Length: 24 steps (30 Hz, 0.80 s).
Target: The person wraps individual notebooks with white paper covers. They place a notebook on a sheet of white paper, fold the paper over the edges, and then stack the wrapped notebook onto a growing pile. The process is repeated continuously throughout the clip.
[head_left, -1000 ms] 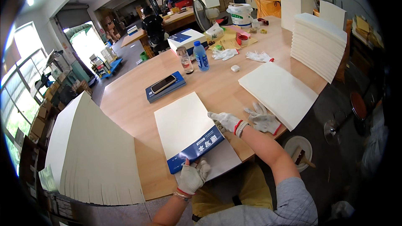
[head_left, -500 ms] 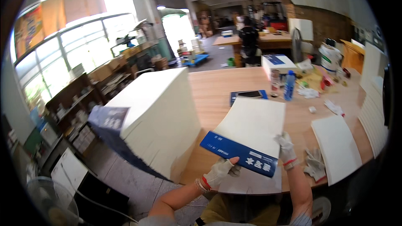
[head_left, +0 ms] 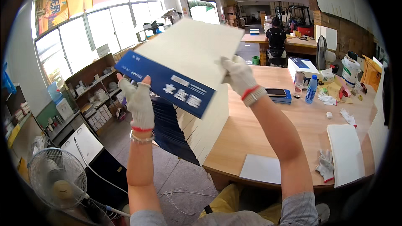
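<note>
A sketch pad [head_left: 188,46] of cream-white sheets, with a blue printed band along its near edge, is raised in front of me and tilted. My left hand [head_left: 140,104], in a white knitted glove with a red cuff, grips it at the left part of the blue band. My right hand [head_left: 239,75], gloved alike, pinches the pad's right edge. Below and behind it stands a tall stack of similar pads [head_left: 215,123], its blue edges facing left; the raised pad covers its top. A white sheet [head_left: 261,168] lies at the table's near edge.
On the wooden table [head_left: 268,121] are a phone [head_left: 275,92], a blue bottle [head_left: 311,88], a clear tumbler [head_left: 298,84], a loose glove [head_left: 325,165] and a white paper stack [head_left: 345,155]. A standing fan [head_left: 58,178] is at left. Another person [head_left: 276,37] sits farther back.
Both hands have lifted the sketch pad from over the table, up and to the left, to above the tall stack. The view has shifted too.
</note>
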Tool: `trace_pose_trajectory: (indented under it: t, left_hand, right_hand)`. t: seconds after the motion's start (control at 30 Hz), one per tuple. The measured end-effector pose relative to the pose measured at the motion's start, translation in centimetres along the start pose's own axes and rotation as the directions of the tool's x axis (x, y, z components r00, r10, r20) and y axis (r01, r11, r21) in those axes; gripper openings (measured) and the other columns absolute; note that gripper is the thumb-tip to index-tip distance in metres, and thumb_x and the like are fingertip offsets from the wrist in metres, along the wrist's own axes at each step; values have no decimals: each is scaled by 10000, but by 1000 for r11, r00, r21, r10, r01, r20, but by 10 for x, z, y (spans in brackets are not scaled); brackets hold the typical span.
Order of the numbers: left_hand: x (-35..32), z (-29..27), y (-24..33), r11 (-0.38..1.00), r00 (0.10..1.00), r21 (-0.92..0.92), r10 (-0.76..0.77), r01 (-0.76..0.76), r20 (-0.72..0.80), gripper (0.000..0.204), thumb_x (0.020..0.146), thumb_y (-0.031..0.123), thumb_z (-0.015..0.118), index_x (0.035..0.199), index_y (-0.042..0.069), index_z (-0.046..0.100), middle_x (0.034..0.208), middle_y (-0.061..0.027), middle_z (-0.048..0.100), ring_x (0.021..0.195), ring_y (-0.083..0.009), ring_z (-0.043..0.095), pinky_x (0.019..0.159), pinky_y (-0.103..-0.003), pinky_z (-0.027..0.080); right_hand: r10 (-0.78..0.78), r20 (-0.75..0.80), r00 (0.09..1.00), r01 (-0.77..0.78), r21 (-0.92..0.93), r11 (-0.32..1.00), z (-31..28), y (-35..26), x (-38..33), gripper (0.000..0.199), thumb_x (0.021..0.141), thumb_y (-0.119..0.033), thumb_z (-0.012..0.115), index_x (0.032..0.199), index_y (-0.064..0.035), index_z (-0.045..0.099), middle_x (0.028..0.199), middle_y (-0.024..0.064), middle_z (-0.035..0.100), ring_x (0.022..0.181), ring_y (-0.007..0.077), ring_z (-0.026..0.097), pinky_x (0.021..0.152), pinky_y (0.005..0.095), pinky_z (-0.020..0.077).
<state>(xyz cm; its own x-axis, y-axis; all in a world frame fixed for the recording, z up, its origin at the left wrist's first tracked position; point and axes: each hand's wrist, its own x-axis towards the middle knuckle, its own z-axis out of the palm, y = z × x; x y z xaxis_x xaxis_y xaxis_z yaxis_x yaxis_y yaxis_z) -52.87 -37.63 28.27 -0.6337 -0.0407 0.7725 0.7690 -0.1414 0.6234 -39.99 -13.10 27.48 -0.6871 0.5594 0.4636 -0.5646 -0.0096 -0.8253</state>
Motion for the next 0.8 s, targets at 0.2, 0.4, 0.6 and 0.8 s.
trace_pose_trajectory:
  t: [0.2,0.4,0.6,0.8]
  left_hand:
    - [31,-48,-104,919,971,325,-238,224,1,804,842,420,492,1409,-124,323,1510,-307,260,1435,-376,204,1161,-372,168]
    - [37,-36,-133,954,988,256,-149,155,-44,698,878,375,482,1342,-139,395,1450,-303,357,1392,-386,279,1152,-388,184]
    - [-14,-18,-86,895,937,409,282,-179,-207,585,986,239,530,1429,-19,247,1487,-179,242,1371,-264,288,1155,-365,213]
    - [-207,84,3,688,525,-458,725,-563,446,376,866,110,573,1234,64,510,1284,-202,532,1161,-384,542,941,-507,467]
  right_hand:
    - [316,-7,949,-278,-499,821,51,12,19,424,922,-376,633,848,39,588,698,92,583,561,170,578,455,315,500]
    - [237,-51,970,-212,-653,727,38,27,21,594,933,-552,514,1050,27,578,778,103,627,571,170,594,487,307,519]
    - [261,127,957,-190,-408,893,-96,68,-115,502,964,-494,508,1218,-64,559,858,85,649,589,144,618,545,296,519]
    - [-230,-204,952,-214,-977,-19,-271,53,-325,373,941,-298,552,1149,12,551,1031,184,628,930,322,631,766,412,514]
